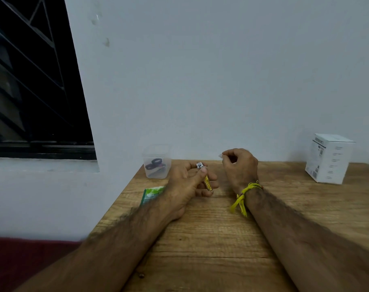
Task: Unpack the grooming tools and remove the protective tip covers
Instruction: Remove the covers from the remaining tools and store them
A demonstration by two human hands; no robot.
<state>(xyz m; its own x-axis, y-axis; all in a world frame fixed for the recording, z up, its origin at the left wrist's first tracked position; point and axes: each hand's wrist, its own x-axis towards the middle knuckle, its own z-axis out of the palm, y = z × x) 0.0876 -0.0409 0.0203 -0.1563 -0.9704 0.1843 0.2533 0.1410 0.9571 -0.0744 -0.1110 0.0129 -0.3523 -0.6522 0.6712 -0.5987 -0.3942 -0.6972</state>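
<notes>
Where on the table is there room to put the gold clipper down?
Bare wood lies between the two forearms, and between the right hand and the white box. It is crowded by the left hand, near the plastic cup and green packet.

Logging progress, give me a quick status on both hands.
Left hand grips gold nail clipper. Right hand pinches small clear cover. Nothing in between.
</notes>
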